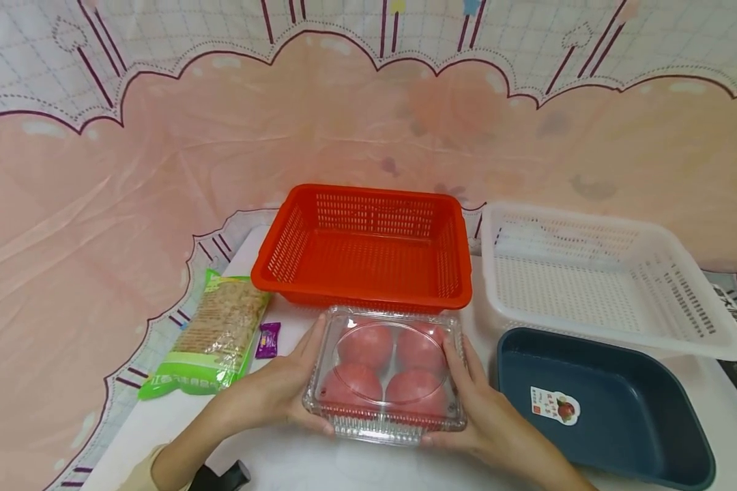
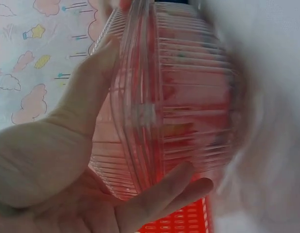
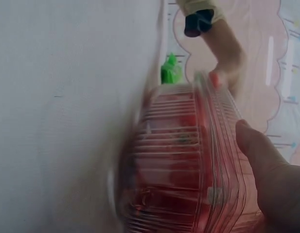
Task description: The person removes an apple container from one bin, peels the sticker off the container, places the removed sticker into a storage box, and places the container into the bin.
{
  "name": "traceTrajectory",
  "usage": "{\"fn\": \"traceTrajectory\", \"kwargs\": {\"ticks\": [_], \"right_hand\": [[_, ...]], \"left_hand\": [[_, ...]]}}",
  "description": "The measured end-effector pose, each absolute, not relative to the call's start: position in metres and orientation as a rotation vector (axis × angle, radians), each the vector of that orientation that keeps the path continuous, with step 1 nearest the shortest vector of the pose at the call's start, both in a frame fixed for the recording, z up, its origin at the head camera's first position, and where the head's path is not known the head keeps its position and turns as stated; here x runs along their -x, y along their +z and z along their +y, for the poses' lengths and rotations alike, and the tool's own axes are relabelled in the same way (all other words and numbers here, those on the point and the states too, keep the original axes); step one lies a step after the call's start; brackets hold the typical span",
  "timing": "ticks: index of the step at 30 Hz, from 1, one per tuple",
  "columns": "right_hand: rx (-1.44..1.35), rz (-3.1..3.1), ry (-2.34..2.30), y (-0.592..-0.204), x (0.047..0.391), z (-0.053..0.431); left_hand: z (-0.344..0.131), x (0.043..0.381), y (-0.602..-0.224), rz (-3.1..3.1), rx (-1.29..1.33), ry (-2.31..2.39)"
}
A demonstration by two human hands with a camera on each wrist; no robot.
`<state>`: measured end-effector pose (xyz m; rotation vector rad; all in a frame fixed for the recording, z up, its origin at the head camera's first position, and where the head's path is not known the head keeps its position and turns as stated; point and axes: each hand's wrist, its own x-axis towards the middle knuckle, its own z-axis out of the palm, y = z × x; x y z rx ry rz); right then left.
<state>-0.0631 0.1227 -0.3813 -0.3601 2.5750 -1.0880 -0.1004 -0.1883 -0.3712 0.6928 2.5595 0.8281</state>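
A clear plastic clamshell box [image 1: 383, 431] with several round pinkish-red fruits [image 1: 365, 346] inside is between my two hands in front of the red basket. My left hand [image 1: 282, 389] grips its left side, with the thumb at the near corner. On the opposite side my right hand [image 1: 475, 402] holds the box, fingers along the edge and over the lid's rim. In the left wrist view the thumb lies on the lid side and two fingers reach around the ribbed wall [image 2: 193, 97]. The right wrist view shows the thumb at the lid; the other fingers are hidden there.
Behind the box stands a red slotted basket [image 1: 368, 252]. To the right are a white perforated basket [image 1: 565, 286] and a dark blue tub [image 1: 614, 409]. A green-edged food bag [image 1: 211, 334] and a small purple packet [image 1: 268, 340] lie at left on the white table.
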Motion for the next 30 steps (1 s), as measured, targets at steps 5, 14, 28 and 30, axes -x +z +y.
{"fn": "traceTrajectory", "kwargs": {"ticks": [5, 14, 28, 30], "right_hand": [[0.353, 2.59, -1.125, -0.38, 0.06, 0.125], [0.364, 2.594, -1.147, -0.373, 0.058, 0.13], [0.462, 2.637, -1.317, -0.354, 0.047, 0.143], [0.493, 2.642, -1.38, -0.351, 0.046, 0.145]], "left_hand": [[-0.186, 0.1, -0.372, 2.576, -0.687, 0.852], [-0.185, 0.092, -0.369, 2.587, -0.664, 0.908], [-0.181, 0.074, -0.344, 2.607, -0.601, 0.929], [-0.18, 0.07, -0.341, 2.626, -0.595, 0.929]]}}
